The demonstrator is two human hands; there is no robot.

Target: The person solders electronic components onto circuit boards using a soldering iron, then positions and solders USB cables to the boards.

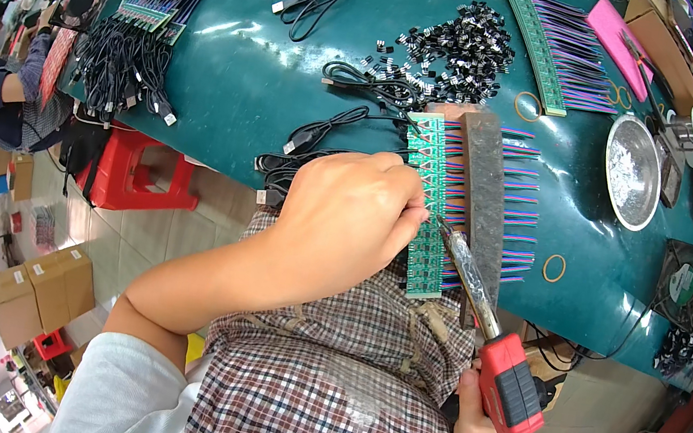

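A green circuit board strip (424, 265) lies at the table's near edge, with rows of thin coloured wires (521, 215) running out to its right. Across those wires rests a dark, worn bar (486, 193). My left hand (352, 208) is closed in a pinch over the board's left side; whatever is between the fingertips is hidden. With my right hand (478, 419), I grip a soldering iron (514, 384) by its red and black handle. Its tip points at the board, close to my left fingertips. Black USB cables (310, 134) lie left of the board.
Loose small black parts (469, 45) are heaped beyond the board. Another wired board strip (536, 52), a metal bowl (632, 171) and a fan (685, 284) are to the right. Cable bundles (127, 59) lie left. A person (12, 96) sits beyond a red stool (140, 175).
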